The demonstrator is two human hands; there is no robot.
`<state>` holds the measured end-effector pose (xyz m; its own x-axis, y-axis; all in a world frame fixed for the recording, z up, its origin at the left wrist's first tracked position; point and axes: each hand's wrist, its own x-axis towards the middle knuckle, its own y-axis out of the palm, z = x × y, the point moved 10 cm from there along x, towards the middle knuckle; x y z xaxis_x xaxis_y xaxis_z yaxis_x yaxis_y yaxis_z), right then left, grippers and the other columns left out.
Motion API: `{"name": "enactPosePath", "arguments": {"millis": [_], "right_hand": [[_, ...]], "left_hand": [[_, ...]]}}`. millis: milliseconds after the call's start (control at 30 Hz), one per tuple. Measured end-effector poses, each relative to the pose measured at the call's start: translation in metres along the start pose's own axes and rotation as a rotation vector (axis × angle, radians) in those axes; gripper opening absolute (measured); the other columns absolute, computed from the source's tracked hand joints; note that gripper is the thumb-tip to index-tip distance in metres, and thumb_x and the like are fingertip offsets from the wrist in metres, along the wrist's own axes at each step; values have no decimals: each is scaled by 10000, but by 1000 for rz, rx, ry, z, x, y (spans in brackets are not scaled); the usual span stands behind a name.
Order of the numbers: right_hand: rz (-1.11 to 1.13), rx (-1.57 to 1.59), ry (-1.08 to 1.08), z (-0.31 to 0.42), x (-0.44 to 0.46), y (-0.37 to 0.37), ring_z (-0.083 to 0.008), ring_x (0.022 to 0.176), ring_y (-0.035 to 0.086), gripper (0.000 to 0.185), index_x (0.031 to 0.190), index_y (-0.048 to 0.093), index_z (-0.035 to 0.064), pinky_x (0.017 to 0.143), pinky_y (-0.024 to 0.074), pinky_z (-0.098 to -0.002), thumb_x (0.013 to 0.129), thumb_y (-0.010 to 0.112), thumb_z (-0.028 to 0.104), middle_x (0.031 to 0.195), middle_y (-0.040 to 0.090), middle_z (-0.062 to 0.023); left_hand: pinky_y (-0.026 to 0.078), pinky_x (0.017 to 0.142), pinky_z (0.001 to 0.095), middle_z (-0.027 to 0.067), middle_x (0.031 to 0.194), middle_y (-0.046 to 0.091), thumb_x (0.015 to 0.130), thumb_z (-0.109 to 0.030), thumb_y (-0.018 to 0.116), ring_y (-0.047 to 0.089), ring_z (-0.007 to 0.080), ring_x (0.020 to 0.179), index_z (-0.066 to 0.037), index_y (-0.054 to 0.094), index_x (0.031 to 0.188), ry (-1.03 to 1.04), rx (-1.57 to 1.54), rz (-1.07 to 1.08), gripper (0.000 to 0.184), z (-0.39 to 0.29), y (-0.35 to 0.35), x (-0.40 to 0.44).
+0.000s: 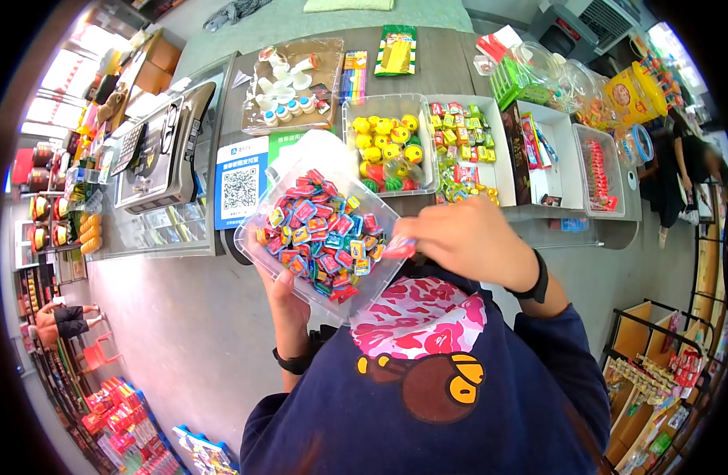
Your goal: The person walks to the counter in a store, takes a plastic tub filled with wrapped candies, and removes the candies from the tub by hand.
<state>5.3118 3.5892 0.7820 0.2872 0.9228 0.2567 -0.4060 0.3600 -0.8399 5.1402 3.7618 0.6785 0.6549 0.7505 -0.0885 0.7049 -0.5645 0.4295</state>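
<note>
My left hand (285,302) grips a clear plastic box (373,291) from below, its fingers partly hidden under it. The box is tilted and full of small wrapped candies (320,237) in red, blue and yellow. At the box's right edge, my right hand (479,237) pinches a red wrapped candy (399,248) between thumb and fingers. Just beyond, on the counter, stands a clear bin of yellow balls (388,142), with several green and red ones among them.
The counter (451,63) also carries a white box of green and red packets (463,131), a tray of bottles (289,87), a QR code sign (240,186) and a scale (154,150). A person (684,170) stands at right; another (63,321) is at left.
</note>
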Motion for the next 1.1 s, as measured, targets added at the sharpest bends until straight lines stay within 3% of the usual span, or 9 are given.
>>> {"name": "enactPosePath", "arguments": {"millis": [100, 133, 300, 500, 700, 800, 900, 1033, 1100], "right_hand": [[-254, 1, 285, -56, -9, -29, -272, 706, 668, 232, 1071, 700, 108, 612, 515, -325, 845, 647, 105, 863, 695, -141], [-288, -14, 432, -83, -18, -30, -299, 663, 639, 192, 1050, 714, 178, 556, 478, -388, 886, 616, 199, 793, 675, -108], [-202, -336, 733, -171, -49, -16, -318, 750, 649, 263, 1080, 694, 141, 642, 503, -429, 868, 650, 289, 826, 676, -131], [-89, -516, 704, -218, -57, 17, -348, 837, 642, 258, 1061, 699, 136, 707, 529, -447, 825, 675, 238, 869, 679, -126], [17, -585, 728, -206, -56, 28, -309, 917, 610, 235, 1053, 699, 123, 761, 515, -436, 838, 656, 204, 936, 638, -100], [-301, -212, 724, -181, -56, 12, -272, 845, 625, 191, 1069, 667, 60, 689, 494, -364, 912, 580, 123, 975, 640, -107], [-326, -79, 635, -133, -53, 10, -231, 862, 621, 189, 1084, 649, 15, 761, 485, -316, 933, 560, 87, 994, 631, -124], [-377, 7, 518, -78, -60, 18, -228, 816, 611, 171, 1061, 662, 24, 696, 477, -282, 931, 555, 54, 992, 632, -119], [-349, 101, 605, -75, -71, 31, -231, 830, 618, 161, 1047, 666, 20, 722, 485, -293, 925, 568, 58, 998, 634, -117]], "left_hand": [[301, 1122, 415, 137, 1489, 290, 702, -356, 697, 340, 286, 1369, -87, 113, 1528, 33, 17, -29, 1047, -4, -14, 4], [295, 1126, 410, 138, 1492, 288, 706, -353, 692, 337, 285, 1371, -80, 114, 1527, 41, 17, -47, 1040, -5, -20, 4], [273, 1135, 408, 148, 1502, 272, 722, -317, 663, 311, 278, 1387, -50, 111, 1523, 62, -12, -65, 1010, -16, -36, 10], [268, 1133, 404, 143, 1502, 272, 722, -323, 658, 310, 275, 1387, -62, 96, 1529, 88, 76, -14, 1017, -30, -37, 22], [294, 1124, 411, 148, 1491, 287, 726, -378, 670, 320, 280, 1381, -59, 106, 1523, 8, 16, -44, 1028, -24, -55, 36], [289, 1125, 407, 145, 1491, 292, 735, -374, 666, 326, 276, 1380, -51, 118, 1520, -10, 21, -23, 1010, -21, -64, 41], [287, 1125, 403, 141, 1485, 307, 750, -345, 659, 340, 272, 1372, -46, 135, 1515, -4, 55, -80, 975, -21, -80, 36], [305, 1113, 399, 132, 1473, 329, 769, -301, 642, 368, 265, 1354, -62, 143, 1520, 18, 104, -119, 933, -26, -96, 27], [330, 1110, 427, 137, 1492, 302, 778, -405, 645, 349, 271, 1366, -83, 144, 1517, -6, 156, -176, 949, -24, -111, 21]]}}
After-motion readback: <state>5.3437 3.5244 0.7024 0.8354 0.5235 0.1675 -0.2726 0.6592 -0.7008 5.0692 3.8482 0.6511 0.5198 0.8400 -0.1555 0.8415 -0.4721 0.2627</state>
